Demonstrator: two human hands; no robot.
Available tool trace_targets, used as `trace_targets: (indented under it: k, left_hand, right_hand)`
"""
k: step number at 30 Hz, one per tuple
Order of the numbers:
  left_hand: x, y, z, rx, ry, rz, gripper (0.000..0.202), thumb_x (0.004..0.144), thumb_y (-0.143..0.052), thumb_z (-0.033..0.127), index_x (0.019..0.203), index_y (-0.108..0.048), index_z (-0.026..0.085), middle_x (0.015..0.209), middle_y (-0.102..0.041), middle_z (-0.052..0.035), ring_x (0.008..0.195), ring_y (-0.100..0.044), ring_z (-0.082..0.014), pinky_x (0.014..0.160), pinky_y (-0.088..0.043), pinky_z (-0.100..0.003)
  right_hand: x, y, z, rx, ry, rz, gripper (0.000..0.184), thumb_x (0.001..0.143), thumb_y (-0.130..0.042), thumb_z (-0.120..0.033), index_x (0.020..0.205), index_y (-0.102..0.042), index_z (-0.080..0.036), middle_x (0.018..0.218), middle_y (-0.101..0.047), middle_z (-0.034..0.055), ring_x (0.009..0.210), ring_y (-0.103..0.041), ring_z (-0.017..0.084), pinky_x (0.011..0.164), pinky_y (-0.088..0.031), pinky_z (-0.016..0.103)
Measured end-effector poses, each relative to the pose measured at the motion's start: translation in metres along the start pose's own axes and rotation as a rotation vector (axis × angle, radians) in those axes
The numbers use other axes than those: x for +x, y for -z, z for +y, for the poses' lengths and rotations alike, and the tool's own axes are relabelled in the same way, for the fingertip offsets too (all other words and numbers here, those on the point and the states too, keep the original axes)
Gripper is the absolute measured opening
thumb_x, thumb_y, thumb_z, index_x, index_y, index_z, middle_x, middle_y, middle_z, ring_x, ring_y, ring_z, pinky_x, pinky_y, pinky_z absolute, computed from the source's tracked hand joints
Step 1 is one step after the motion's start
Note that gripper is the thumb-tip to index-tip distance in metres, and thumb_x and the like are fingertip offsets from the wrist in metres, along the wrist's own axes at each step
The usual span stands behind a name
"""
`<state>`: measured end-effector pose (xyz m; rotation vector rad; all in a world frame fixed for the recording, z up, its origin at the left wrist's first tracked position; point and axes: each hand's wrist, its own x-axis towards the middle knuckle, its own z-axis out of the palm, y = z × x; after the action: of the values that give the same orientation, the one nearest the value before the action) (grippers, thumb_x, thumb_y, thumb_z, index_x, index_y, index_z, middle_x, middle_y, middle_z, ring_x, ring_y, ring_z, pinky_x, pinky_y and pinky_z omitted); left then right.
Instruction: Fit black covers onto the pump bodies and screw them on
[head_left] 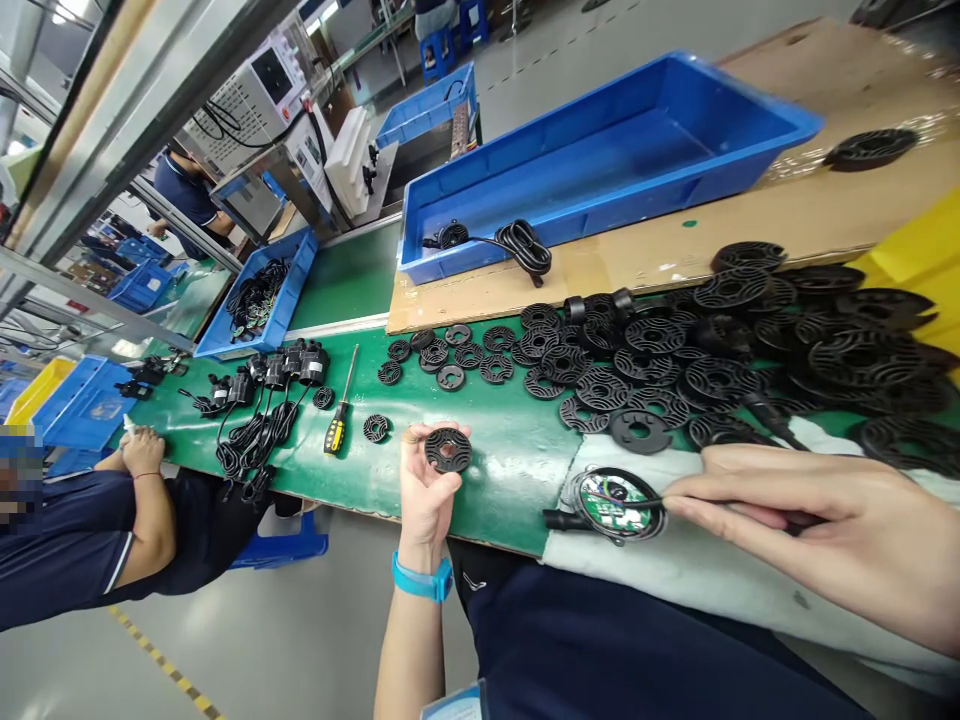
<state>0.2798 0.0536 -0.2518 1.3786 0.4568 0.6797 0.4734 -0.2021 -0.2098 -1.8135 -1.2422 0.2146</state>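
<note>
My left hand [424, 487] pinches a round black slotted plastic disc [448, 449] above the green belt [495, 470]. My right hand [825, 525] is closed on a thin tool whose tip touches a round black pump body [616, 503] with a green circuit board inside, lying on a white cloth [675, 570] at the belt's near edge. A large heap of the same black discs [720, 350] spreads across the belt just beyond my right hand. Several smaller discs [450, 355] lie beyond my left hand.
A yellow-handled screwdriver [340, 410] and a row of black pumps with cables [262, 390] lie to the left. A co-worker's hand [142, 450] rests on the belt edge at far left. A big blue bin [600, 160] sits on cardboard behind; a yellow bin [919, 255] at right.
</note>
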Motion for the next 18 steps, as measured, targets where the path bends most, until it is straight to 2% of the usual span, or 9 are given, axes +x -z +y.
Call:
trace_targets:
  k: [3,7,11,15,18]
  left_hand:
    - [0.001,-0.003,0.0,0.122,-0.027,-0.027,0.074,0.075,-0.08,0.066,0.125,-0.039,0.031,0.127,-0.061,-0.0098,0.131,-0.066,-0.0318,0.113,-0.05,-0.051]
    - [0.002,-0.005,-0.003,0.177,-0.013,-0.033,0.074,0.077,-0.081,0.062,0.13,-0.04,0.029,0.13,-0.061,-0.0116,0.134,-0.064,-0.0312,0.112,-0.051,-0.049]
    - [0.008,-0.005,-0.003,0.288,-0.007,-0.02,0.063,0.082,-0.081,0.045,0.132,-0.048,0.025,0.136,-0.062,-0.013,0.136,-0.061,-0.0275,0.117,-0.048,-0.047]
    - [0.015,-0.005,-0.001,0.438,-0.05,-0.04,0.042,0.083,-0.081,0.031,0.12,-0.061,0.023,0.135,-0.066,-0.0107,0.139,-0.056,-0.027,0.12,-0.042,-0.049]
    - [0.019,-0.006,-0.001,0.483,-0.05,0.013,0.036,0.084,-0.08,0.027,0.114,-0.061,0.023,0.133,-0.068,-0.0103,0.137,-0.058,-0.0264,0.119,-0.042,-0.049]
  right_hand:
    - [0.004,0.002,-0.004,0.011,0.016,0.007,0.042,0.102,-0.063,-0.054,0.076,-0.079,-0.025,0.061,-0.059,0.0023,0.05,-0.055,0.013,0.046,-0.042,0.027]
    - [0.01,0.003,-0.01,-0.001,0.067,0.01,0.044,0.103,-0.062,-0.053,0.073,-0.079,-0.026,0.055,-0.054,0.0009,0.046,-0.053,0.012,0.043,-0.04,0.026]
    - [0.016,0.005,-0.016,-0.019,0.107,0.017,0.047,0.104,-0.059,-0.055,0.073,-0.078,-0.025,0.054,-0.054,0.0001,0.043,-0.052,0.011,0.042,-0.039,0.025]
    - [0.018,0.006,-0.018,-0.033,0.135,0.027,0.046,0.105,-0.059,-0.053,0.073,-0.076,-0.025,0.055,-0.055,-0.0006,0.044,-0.053,0.009,0.043,-0.04,0.023]
    - [0.013,0.005,-0.014,-0.031,0.119,0.026,0.042,0.105,-0.06,-0.049,0.072,-0.073,-0.025,0.056,-0.054,-0.001,0.045,-0.052,0.01,0.044,-0.039,0.024]
